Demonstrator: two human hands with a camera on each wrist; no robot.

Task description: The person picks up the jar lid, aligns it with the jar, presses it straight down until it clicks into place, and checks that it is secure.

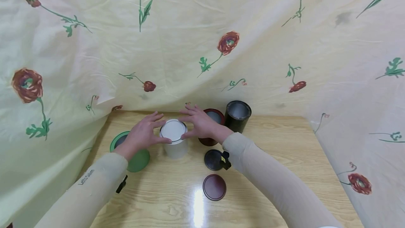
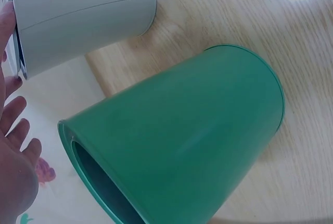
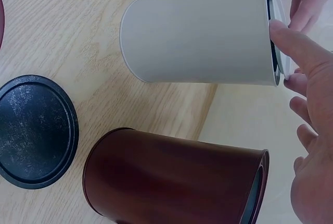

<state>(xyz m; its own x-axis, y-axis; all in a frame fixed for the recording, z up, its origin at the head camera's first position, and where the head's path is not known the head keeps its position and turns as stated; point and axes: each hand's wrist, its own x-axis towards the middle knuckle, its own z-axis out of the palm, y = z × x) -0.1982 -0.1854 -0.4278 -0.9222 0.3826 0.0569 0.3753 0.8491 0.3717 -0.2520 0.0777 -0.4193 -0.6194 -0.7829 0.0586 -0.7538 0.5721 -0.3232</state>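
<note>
A white can (image 1: 174,147) stands upright in the middle of the wooden table (image 1: 278,150), with a white lid (image 1: 173,130) on top. My left hand (image 1: 146,132) and right hand (image 1: 198,123) flank the lid. Each thumb touches the lid's front rim, and the fingers stretch out straight past its back. In the right wrist view my right thumb (image 3: 294,45) lies on the lid's edge (image 3: 276,52) of the white can (image 3: 203,39); the other fingers are spread. The left wrist view shows the white can (image 2: 83,21) beside my left hand (image 2: 13,151).
An open green can (image 1: 117,140) (image 2: 177,135) and its green lid (image 1: 139,160) are at the left. A dark red can (image 1: 213,116) (image 3: 177,182) and a black can (image 1: 238,115) stand at the right. A black lid (image 1: 213,159) (image 3: 34,130) and a dark red lid (image 1: 214,187) lie nearer me. Flowered cloth (image 1: 202,45) hangs behind.
</note>
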